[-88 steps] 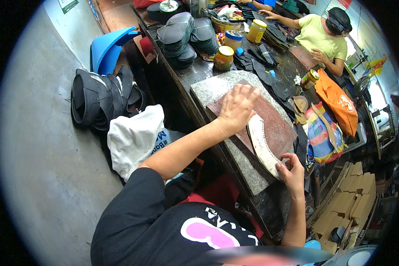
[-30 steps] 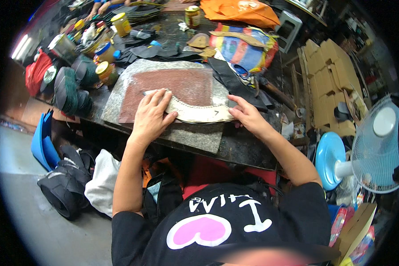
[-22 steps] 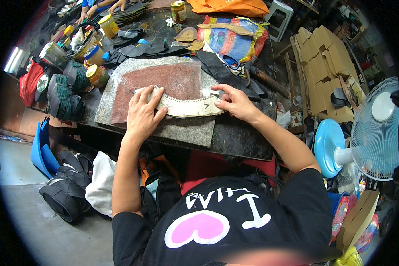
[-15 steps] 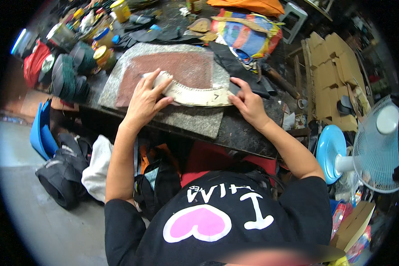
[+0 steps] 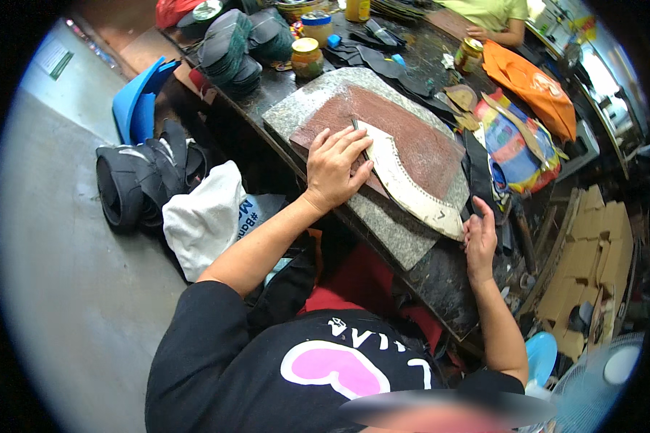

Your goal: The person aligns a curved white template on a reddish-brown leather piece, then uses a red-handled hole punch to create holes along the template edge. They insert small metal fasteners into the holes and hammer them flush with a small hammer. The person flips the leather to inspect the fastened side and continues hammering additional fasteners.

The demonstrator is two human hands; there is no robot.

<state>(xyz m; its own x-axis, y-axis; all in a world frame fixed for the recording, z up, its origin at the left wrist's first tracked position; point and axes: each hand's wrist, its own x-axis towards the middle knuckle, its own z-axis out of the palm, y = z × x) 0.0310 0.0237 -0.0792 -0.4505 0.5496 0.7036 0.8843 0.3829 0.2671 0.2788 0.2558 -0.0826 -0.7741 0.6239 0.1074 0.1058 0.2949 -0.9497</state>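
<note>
A cream curved strip (image 5: 406,182) with small marks along its inner edge lies over a reddish-brown textured sheet (image 5: 422,133). A dark edge shows along the strip's outer side. Beneath the sheet is a speckled grey stone slab (image 5: 393,234). My left hand (image 5: 336,169) bends over the strip's upper left end, fingertips and thumb against it; a thin dark piece shows by the fingertips. At the strip's lower right end, my right hand (image 5: 480,242) pinches the tip, index finger raised. What its lower fingers do is partly hidden.
Jars (image 5: 307,56), stacked dark pieces (image 5: 227,54) and black cut pieces (image 5: 383,61) crowd the table's far side. Rightward lie an orange bag (image 5: 531,83), a colourful striped bag (image 5: 516,141) and cardboard boxes (image 5: 592,245). Another person's hand (image 5: 478,33) rests at the far edge.
The view has swung, so the table now slants down to the right and another person shows at the far side. Both hands stay at the strip's ends; my right index finger has lifted.
</note>
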